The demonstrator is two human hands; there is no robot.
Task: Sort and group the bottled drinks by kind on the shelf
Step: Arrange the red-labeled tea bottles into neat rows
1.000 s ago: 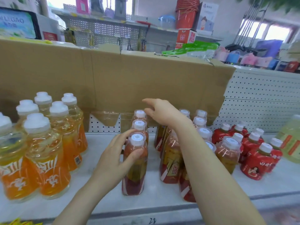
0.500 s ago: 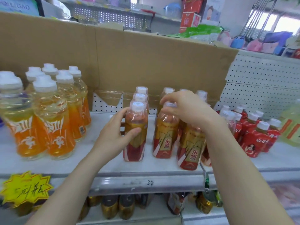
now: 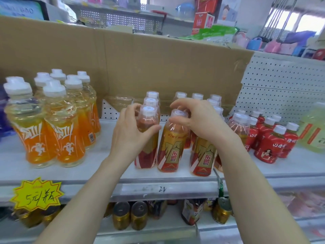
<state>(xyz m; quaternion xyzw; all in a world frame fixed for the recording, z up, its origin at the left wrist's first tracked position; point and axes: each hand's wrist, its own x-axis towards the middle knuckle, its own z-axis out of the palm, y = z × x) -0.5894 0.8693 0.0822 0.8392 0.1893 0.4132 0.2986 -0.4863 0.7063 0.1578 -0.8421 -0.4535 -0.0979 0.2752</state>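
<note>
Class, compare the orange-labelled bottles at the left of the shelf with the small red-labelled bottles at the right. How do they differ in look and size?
The orange-labelled bottles are taller and wider than the red-labelled bottles. The orange-labelled bottles show pale yellow drink above the label; the red-labelled bottles are wrapped almost to the neck. Both kinds stand upright with white caps, untouched: the left hand and right hand each grip a gold-and-red bottle.

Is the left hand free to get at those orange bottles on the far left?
Probably yes: only bare shelf lies between the left hand and the orange bottles, though it would first have to let go of the red-and-gold bottle it grips.
</note>
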